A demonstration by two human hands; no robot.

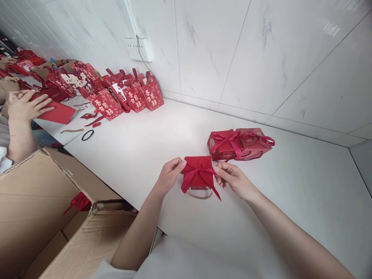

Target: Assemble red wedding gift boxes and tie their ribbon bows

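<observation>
A small red gift box (200, 161) stands on the white table in front of me, with a dark red ribbon bow (199, 170) tied across its top. A twisted gold cord handle (200, 197) hangs out at its near side. My left hand (171, 174) is closed at the box's upper left edge, with thumb and fingers pinching the bow's left loop. On the other side, my right hand (231, 176) pinches the right loop between thumb and fingers. Both ribbon tails hang down over the front of the box.
Two red boxes with ribbons (241, 144) sit behind, to the right. Several red gift bags (136, 95) line the wall below a socket (138, 49). At left, a co-worker's hand (24, 104) rests on a red bag. An open cardboard carton (87, 228) stands beside the table.
</observation>
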